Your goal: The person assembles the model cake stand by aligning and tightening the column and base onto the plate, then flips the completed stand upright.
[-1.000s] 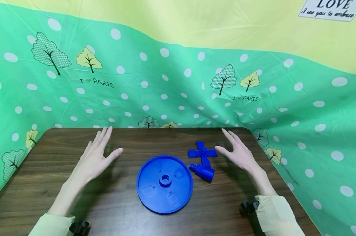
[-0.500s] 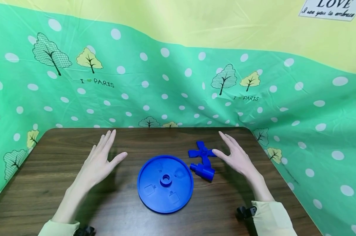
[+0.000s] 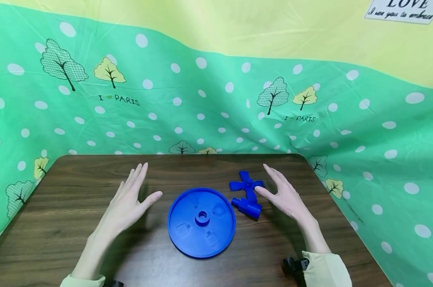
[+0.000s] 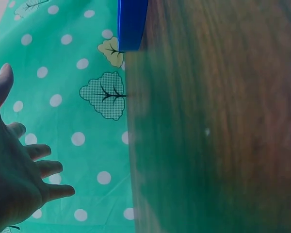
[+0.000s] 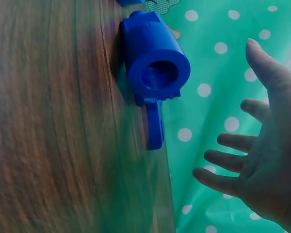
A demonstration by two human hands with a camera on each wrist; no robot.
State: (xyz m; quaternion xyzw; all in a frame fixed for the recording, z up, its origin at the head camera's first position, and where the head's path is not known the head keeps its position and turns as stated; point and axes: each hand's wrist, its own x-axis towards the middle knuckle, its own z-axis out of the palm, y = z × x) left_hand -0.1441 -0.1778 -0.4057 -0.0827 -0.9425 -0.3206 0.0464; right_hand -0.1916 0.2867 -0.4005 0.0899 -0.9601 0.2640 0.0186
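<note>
A round blue disc [image 3: 187, 239] with a raised rim and a hollow hub lies mid-table. To its right lies a blue stepped tube [image 3: 250, 209] on its side, its open end facing the camera in the right wrist view. Just behind the tube is a blue four-bladed propeller [image 3: 245, 185]. My left hand [image 3: 128, 207], fingers straight and thumb spread, hovers left of the disc and holds nothing. My right hand [image 3: 286, 195] is likewise spread and holds nothing; its thumb tip overlaps the propeller's right blade in the head view.
The dark wood table [image 3: 173, 171] has rounded back corners. Behind it and along its sides hangs a green and yellow cloth [image 3: 202, 91] with white dots and printed trees. Black camera mounts sit at both wrists, beside pale sleeves [image 3: 327, 269].
Both hands have moved inward and a little toward me, the left to the right and the right to the left. The blue parts have stayed in place.
</note>
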